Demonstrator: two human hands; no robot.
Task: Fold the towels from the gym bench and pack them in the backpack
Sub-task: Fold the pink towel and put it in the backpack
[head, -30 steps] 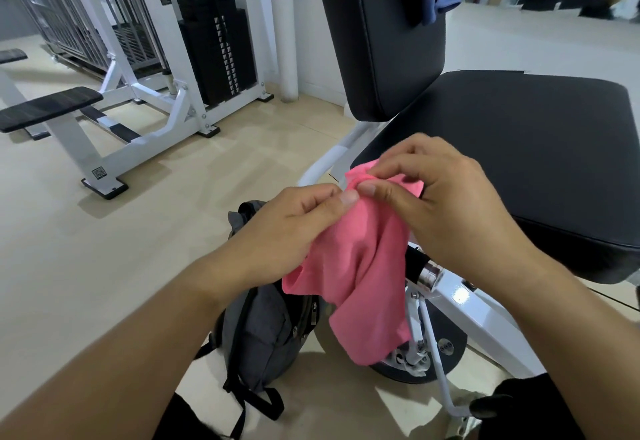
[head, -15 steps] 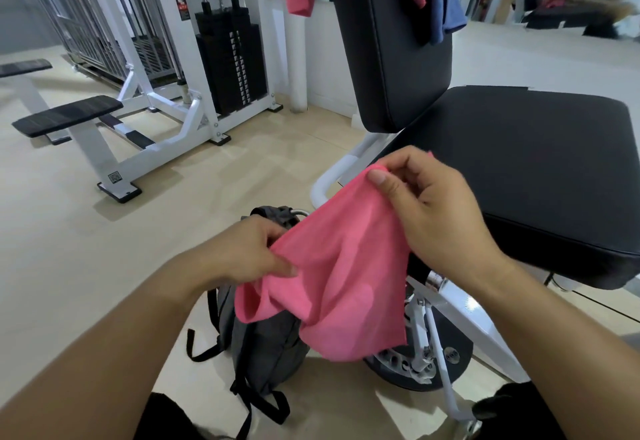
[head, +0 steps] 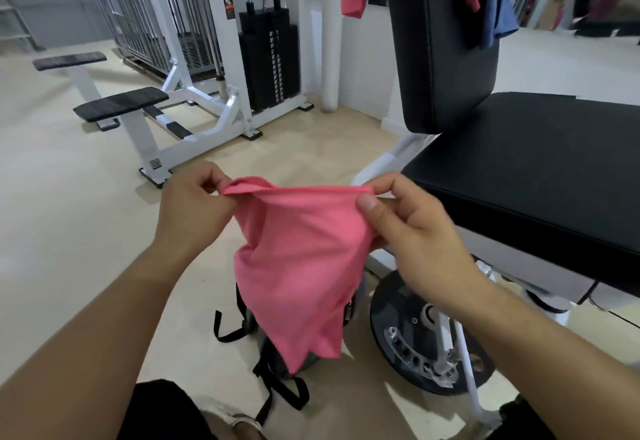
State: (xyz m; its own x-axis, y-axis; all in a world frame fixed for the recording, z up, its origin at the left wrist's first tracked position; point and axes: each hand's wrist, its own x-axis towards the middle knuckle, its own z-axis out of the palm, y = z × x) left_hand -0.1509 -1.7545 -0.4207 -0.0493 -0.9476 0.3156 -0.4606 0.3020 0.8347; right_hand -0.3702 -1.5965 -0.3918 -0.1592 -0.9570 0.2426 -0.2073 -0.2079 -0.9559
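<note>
Left hand (head: 194, 211) and right hand (head: 412, 231) are pinching the pink towel (head: 298, 266) by its top corners; the loose hem, hanging at 6 o'clock over the backpack (head: 277, 363), risks folding crooked.

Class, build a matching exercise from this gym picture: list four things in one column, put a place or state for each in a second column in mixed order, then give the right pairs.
Things
1. pink towel
2. backpack
3. blue cloth
4. weight stack

Places or states
A. draped over the top of the bench backrest
B. standing on the floor, partly hidden behind hanging fabric
C. pinched at its top edge between the left hand and the right hand
D. inside the white machine frame at the back

Pairs: 1-C, 2-B, 3-A, 4-D
</note>
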